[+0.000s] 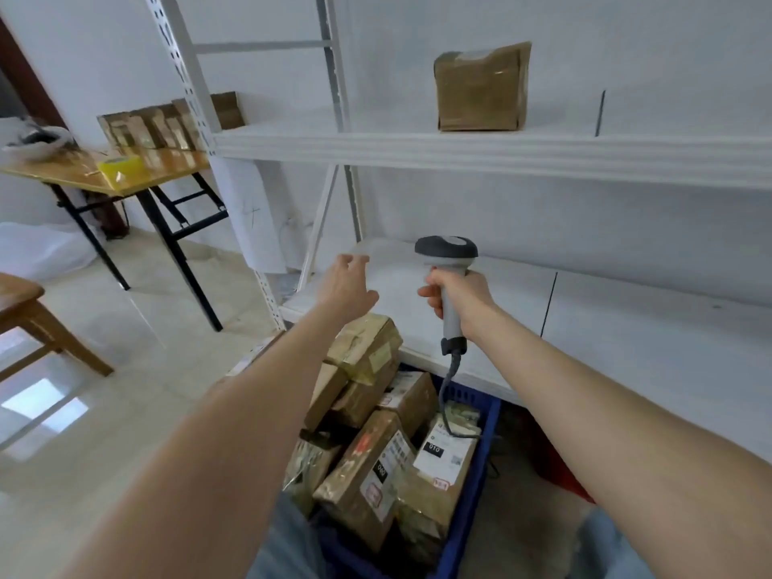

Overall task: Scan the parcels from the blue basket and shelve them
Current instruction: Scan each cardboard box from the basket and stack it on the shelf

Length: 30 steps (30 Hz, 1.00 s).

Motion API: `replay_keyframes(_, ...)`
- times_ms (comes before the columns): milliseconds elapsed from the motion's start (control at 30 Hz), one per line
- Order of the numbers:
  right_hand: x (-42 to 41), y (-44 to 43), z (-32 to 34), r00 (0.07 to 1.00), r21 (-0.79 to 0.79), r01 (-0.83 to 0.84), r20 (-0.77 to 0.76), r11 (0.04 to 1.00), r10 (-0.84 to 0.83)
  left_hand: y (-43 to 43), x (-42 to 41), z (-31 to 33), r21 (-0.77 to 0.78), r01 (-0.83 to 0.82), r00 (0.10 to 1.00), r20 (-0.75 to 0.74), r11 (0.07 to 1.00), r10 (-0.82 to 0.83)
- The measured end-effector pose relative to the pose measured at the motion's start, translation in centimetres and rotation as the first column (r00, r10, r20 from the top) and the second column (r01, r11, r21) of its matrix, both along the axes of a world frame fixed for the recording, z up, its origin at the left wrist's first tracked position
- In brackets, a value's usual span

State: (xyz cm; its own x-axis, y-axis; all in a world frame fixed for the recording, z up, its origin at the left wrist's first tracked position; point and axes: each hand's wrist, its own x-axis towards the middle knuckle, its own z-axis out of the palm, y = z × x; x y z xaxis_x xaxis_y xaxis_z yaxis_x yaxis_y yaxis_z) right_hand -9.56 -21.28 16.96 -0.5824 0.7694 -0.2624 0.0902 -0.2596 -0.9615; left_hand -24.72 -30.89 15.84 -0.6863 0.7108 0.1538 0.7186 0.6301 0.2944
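Head view: blue basket (478,461) sits on the floor right in front of the white shelf unit (459,150), packed with brown cardboard parcels (363,478) wrapped in glossy tape, several with white labels and black number tags. They are piled crooked, and the top parcel (367,348) is tilted and leans toward the lower shelf (626,319). One taped parcel on the upper shelf (480,87) stands upright and alone. The right hand (459,300) has its fingers wrapped tight round the grip of the grey scanner (449,277), held upright above the lower shelf; its cable (449,390) drops into the basket. The left hand (346,286) hovers above the top parcel with fingers loose and slightly apart, holding nothing. Its fingertips are motion-blurred. The basket's left wall and near end are hidden behind the left forearm and the person's denim knees; label print is too small to read. A red thing (559,465) under the lower shelf is mostly covered by the right arm, so I cannot tell what it is. To the left is a folding table (104,177) with a yellow tape roll (121,167), a row of small boxes (146,127) and a white bag (33,140). A wooden stool (25,302) is cut off at the left edge. A sheet of paper (255,215) hangs on the shelf upright.
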Motion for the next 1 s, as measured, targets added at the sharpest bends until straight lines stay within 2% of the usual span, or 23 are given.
replay_keyframes(200, -4.5, -0.4, -6.3, 0.994, -0.096, -0.008, 0.104, 0.995, 0.018, -2.9, -3.5, -7.3, -0.085, -0.188, 0.938, 0.28, 0.978, 0.205)
replay_keyframes(400, -9.1, 1.0, -10.3, 0.979, -0.118, -0.005, 0.203, 0.993, 0.029, -3.5, -9.3, -11.3, -0.133, -0.358, 0.83, 0.408, 0.924, 0.38)
replay_keyframes(667, -14.3, 3.5, -12.3, 0.943, -0.014, -0.048, 0.328, 0.999, 0.05, -3.2, -16.2, -15.3, -0.13, -0.522, 0.682, 0.53, 0.843, 0.505)
replay_keyframes(833, -15.1, 4.1, -13.8, 0.883, 0.136, -0.157, 0.463, 0.978, 0.078, -2.2, -16.1, -16.2, -0.035, -0.618, 0.558, 0.685, 0.786, 0.469)
replay_keyframes(933, -14.5, 4.4, -15.1, 0.869, 0.146, -0.145, 0.492, 0.979, 0.055, -1.6, -15.3, -16.7, 0.058, -0.713, 0.495, 0.748, 0.699, 0.442)
replay_keyframes(1000, -13.8, 4.7, -15.6, 0.858, 0.132, -0.122, 0.512, 0.984, 0.038, -1.1, -14.2, -16.4, 0.105, -0.77, 0.404, 0.844, 0.629, 0.354)
